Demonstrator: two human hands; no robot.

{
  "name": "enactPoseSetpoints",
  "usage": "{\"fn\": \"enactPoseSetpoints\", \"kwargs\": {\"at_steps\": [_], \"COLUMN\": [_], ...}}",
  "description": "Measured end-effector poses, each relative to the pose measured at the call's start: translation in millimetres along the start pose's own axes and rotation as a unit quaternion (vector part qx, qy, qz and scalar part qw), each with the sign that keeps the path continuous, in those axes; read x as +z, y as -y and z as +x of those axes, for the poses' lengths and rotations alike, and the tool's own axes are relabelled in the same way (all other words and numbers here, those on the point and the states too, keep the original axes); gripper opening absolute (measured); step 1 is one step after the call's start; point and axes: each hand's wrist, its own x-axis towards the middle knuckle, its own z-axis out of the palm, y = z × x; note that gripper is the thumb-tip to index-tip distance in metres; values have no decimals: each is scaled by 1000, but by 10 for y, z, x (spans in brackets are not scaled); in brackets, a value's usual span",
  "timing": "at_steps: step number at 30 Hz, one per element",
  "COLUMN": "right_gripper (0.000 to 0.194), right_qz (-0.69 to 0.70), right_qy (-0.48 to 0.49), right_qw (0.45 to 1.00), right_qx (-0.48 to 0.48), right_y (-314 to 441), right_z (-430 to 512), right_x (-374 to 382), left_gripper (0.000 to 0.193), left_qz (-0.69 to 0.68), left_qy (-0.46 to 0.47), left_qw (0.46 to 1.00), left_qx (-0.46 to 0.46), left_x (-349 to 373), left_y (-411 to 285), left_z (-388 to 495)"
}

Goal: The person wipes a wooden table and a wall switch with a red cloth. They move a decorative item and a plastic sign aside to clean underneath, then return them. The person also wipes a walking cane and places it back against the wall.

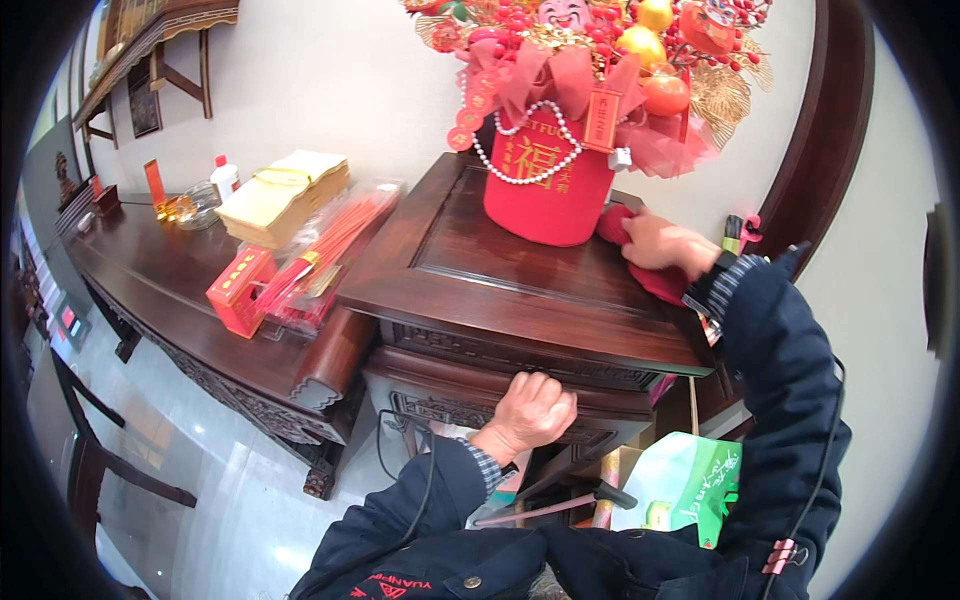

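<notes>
My right hand (658,241) grips a red cloth (658,282) on the right side of a dark wooden stand's top (480,259). The cloth bunches out past my fingers on both sides. Close beside that hand, on the same top, is a round red flower bucket (547,199) with gold characters. A string of white beads (517,178) drapes over its front. My left hand (534,409) is curled into a fist at the stand's carved front, below the top's edge. Nothing shows in it.
Left of the stand runs a long carved table (142,247) with yellow paper stacks (289,199), red incense sticks (330,251), a red box (241,292), a glass bowl (199,204) and a white bottle (224,178). A green-and-white bag (682,484) stands below right. A dark chair (97,450) is lower left.
</notes>
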Motion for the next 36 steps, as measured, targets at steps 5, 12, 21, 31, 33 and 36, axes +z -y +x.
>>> {"fn": "enactPoseSetpoints", "kwargs": {"at_steps": [5, 12, 21, 31, 33, 36], "right_gripper": [39, 34, 47, 52, 49, 49], "right_qz": [43, 56, 89, 81, 118, 212], "right_qy": [-21, -32, -58, -100, -71, -57], "right_qw": [998, 993, 987, 985, 982, 965], "right_qx": [-27, -95, -123, -118, -129, -143], "right_y": [283, 912, 1818, 2757, 2651, 2319], "right_z": [-784, -1333, -855, -240, -165, -186], "right_x": [-8, -201, -370, -654, -646, -568], "left_gripper": [20, 21, 13, 14, 13, 17], "left_qz": [-6, -43, -187, -177, -161, -150], "left_qy": [-5, -11, -45, -57, -41, -37], "left_qw": [1000, 999, 981, 980, 982, 981], "left_qx": [-1, 12, -14, -66, -93, -118], "left_x": [-21, -64, -260, -863, -969, -1022], "left_y": [-11, -3, -49, -314, -296, -298], "left_z": [12, 2, -90, -573, -624, -666]}}
